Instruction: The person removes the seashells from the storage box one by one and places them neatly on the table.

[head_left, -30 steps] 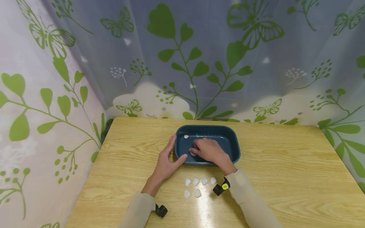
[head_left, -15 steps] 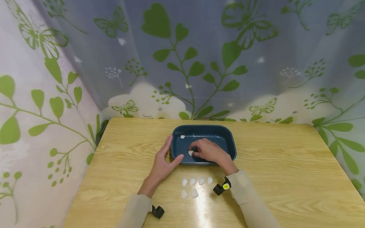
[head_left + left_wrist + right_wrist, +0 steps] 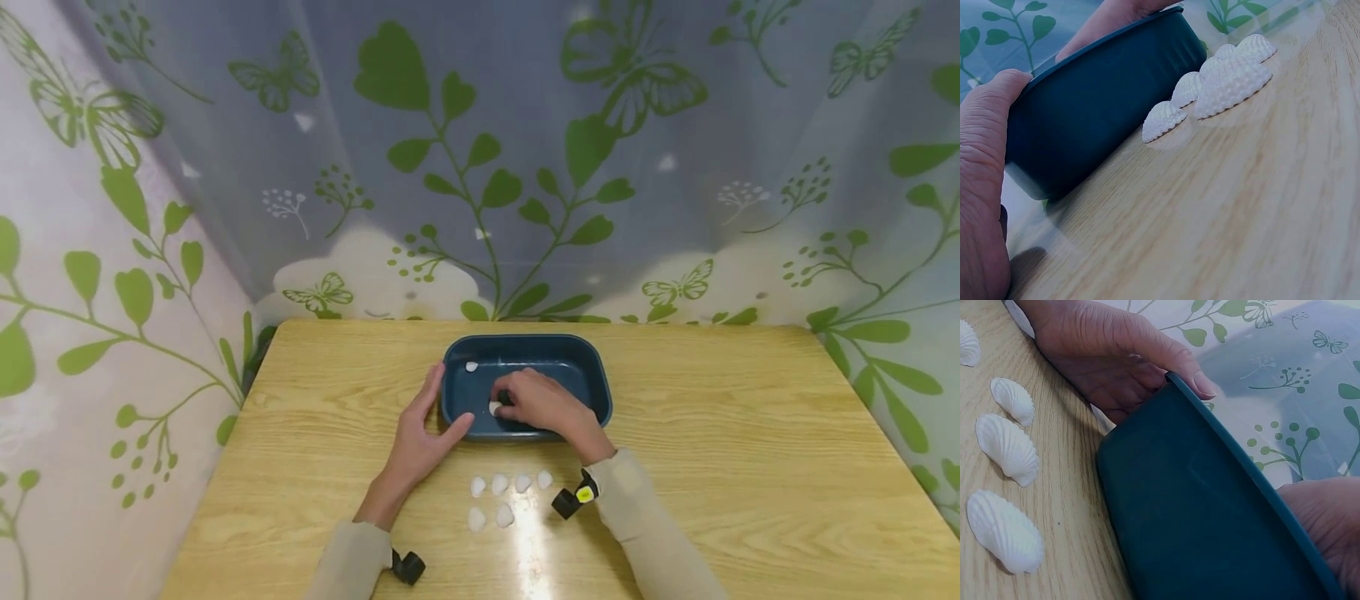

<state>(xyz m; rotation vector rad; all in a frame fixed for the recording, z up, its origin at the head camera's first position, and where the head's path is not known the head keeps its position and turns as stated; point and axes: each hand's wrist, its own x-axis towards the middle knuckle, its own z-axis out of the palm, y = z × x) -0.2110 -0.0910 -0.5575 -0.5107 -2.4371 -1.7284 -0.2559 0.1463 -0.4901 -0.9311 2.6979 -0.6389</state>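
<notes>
A dark blue-green rectangular basin sits on the wooden table. My right hand reaches inside it and pinches a white seashell between thumb and fingers, low near the floor of the basin. Toward the back left corner of the basin lies another white shell. Spread around the basin's left end is my left hand, fingers straight along the side and thumb touching the front rim. In the left wrist view the basin wall hides what the right hand holds.
In front of the basin several ribbed white shells lie in two rows on the table. A patterned curtain hangs behind the table's back edge, and another stretch of it closes the left side.
The right fingers have closed on the shell and lifted or shifted it slightly in the basin. The left hand keeps its place at the basin. The head view has turned a little.
</notes>
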